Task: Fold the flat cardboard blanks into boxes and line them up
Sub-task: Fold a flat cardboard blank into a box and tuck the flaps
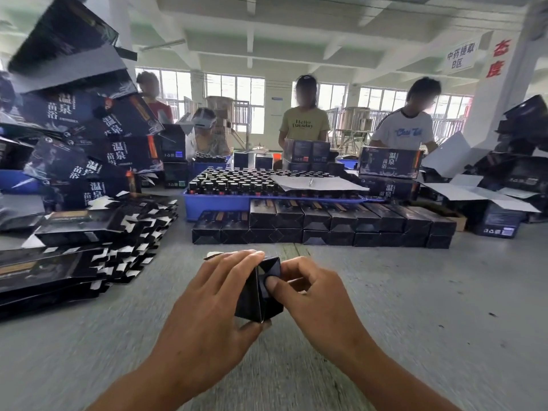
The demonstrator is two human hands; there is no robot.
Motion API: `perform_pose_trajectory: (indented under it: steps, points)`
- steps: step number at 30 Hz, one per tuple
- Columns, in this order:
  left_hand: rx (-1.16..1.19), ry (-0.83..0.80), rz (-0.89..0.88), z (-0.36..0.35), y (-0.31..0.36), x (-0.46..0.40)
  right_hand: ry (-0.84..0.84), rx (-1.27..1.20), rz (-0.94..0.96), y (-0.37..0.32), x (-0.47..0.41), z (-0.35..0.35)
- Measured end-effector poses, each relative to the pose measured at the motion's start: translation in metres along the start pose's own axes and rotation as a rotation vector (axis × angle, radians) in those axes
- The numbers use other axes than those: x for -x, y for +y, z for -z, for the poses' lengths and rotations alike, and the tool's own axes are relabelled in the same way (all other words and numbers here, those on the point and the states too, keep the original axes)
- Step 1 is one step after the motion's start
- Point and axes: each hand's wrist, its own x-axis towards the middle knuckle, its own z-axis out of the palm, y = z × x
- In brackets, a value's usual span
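Observation:
A small black cardboard box (pixel 257 295) is held over the grey table, its end flaps facing me. My left hand (pixel 213 295) grips its left side, fingers over the top and thumb under the lower corner. My right hand (pixel 314 295) holds the right side, thumb pressing on the end flap. Folded black boxes (pixel 323 225) stand in two stacked rows farther back. Flat black blanks (pixel 89 250) lie piled at the left.
A blue tray (pixel 216 203) of dark bottles sits behind the row of boxes. Larger printed cartons (pixel 89 129) tower at the left and more lie at the right (pixel 510 179). Several people stand across the table. Bare grey table lies around my hands.

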Motion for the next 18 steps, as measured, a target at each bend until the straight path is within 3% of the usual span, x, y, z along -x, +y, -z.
perform_pose_trajectory:
  steps: [3,10,18]
  points:
    - [-0.015,-0.013,-0.005,-0.002,-0.001,0.001,0.041,0.117,0.038,-0.001,0.001,-0.004]
    - [0.035,0.019,-0.009,-0.001,0.001,0.001,-0.066,-0.157,-0.032,-0.004,-0.001,0.011]
    - [0.017,0.014,-0.033,-0.003,-0.001,0.001,0.022,0.088,0.049,-0.003,0.002,0.0]
